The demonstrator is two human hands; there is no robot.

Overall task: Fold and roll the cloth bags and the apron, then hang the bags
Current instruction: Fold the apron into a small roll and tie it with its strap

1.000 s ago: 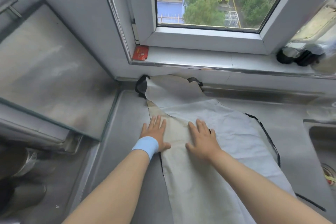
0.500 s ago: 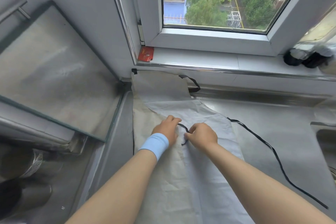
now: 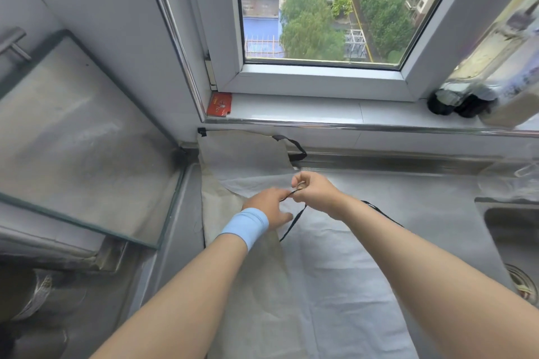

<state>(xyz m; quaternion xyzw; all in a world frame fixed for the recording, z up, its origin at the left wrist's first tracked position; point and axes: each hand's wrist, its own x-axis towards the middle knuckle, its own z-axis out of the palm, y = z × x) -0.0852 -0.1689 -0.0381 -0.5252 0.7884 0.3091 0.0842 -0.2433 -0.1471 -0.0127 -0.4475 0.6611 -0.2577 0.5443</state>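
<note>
Both hands point(image 3: 294, 201) have lifted the tie point(image 3: 293, 224) above the apron point(image 3: 320, 271), lengthwise toward the window.

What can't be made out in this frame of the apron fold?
- Head view: apron lower end, cut off by the bottom edge and forearms.
- Black tie: far end hidden behind the right hand.
- Left hand fingertips, turned away.
- Red card print: too small.
</note>
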